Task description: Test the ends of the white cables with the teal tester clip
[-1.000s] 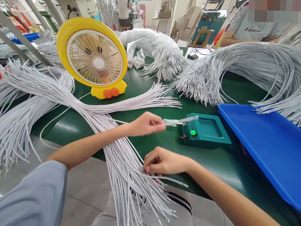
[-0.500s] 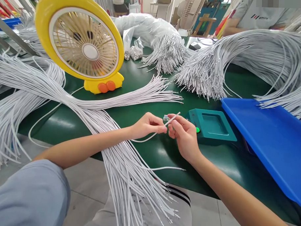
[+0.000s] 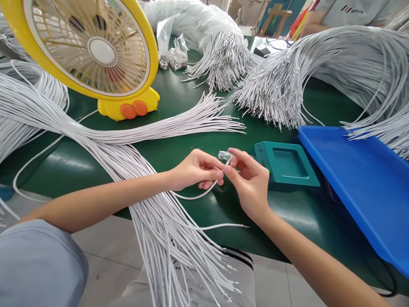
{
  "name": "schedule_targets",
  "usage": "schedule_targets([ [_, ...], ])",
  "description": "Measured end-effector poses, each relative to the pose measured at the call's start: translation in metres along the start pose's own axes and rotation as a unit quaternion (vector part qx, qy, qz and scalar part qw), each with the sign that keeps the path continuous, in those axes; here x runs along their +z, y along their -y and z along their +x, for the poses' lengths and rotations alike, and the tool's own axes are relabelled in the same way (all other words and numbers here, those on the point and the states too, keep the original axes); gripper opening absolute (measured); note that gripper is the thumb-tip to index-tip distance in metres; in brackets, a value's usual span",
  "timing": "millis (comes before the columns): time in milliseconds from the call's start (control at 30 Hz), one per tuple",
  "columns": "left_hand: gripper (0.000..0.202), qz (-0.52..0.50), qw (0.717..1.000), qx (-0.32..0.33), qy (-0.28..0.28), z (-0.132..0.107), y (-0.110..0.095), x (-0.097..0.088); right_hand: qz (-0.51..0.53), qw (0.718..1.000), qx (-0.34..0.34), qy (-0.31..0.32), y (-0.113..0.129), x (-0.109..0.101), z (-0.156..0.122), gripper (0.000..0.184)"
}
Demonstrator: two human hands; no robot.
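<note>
My left hand [image 3: 195,170] and my right hand [image 3: 248,182] meet over the green table [image 3: 179,103], both pinched on one thin white cable [image 3: 203,194] that loops down between them. A small clear connector [image 3: 224,155] sits at the cable's upper end, at my fingertips. Just right of my right hand stands a small teal box [image 3: 286,164] with a recessed top. A thick bundle of white cables [image 3: 149,201] runs under my left forearm and hangs over the table's near edge.
A yellow desk fan [image 3: 90,51] stands at the back left. More white cable bundles [image 3: 294,80] lie across the back and right. A blue tray [image 3: 364,186] sits at the right. Another person's arm [image 3: 312,27] shows at the far side.
My right hand left the bundle at the table edge, rose with a single cable and met my left hand beside the teal box. The view has tilted down and closer.
</note>
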State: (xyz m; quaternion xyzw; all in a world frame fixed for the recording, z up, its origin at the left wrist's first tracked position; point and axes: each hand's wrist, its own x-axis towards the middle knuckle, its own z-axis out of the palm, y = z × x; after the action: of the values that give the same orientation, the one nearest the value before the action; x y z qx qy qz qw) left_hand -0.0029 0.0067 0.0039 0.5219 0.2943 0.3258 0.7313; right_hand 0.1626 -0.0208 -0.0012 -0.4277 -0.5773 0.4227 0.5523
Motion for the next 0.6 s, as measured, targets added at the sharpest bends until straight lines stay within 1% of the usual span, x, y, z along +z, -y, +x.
schedule_targets([
  [67,0.036,-0.003,1.000,-0.005,-0.007,-0.0001,-0.0023,0.0019,0.003,0.999,0.000,-0.033,-0.0041,0.0007,-0.0012,0.040],
  [100,0.035,-0.001,1.000,-0.008,-0.007,-0.0002,-0.0034,0.0026,0.000,0.999,-0.011,-0.037,-0.0063,0.0010,-0.0016,0.043],
  [200,0.032,0.006,1.000,-0.014,-0.010,0.0000,-0.0054,0.0031,-0.017,0.997,-0.060,-0.034,-0.0111,0.0012,-0.0025,0.040],
  [300,0.032,0.016,1.000,-0.018,-0.016,0.0006,-0.0054,0.0022,-0.037,0.995,-0.086,-0.037,-0.0118,0.0012,-0.0025,0.037],
  [467,0.030,0.033,0.999,-0.015,-0.010,0.0001,-0.0050,0.0019,-0.061,0.994,-0.087,-0.034,-0.0101,0.0012,-0.0021,0.027],
  [600,0.029,0.034,0.999,-0.017,-0.020,-0.0007,-0.0058,0.0032,-0.067,0.993,-0.084,-0.043,-0.0119,0.0013,-0.0027,0.026],
])
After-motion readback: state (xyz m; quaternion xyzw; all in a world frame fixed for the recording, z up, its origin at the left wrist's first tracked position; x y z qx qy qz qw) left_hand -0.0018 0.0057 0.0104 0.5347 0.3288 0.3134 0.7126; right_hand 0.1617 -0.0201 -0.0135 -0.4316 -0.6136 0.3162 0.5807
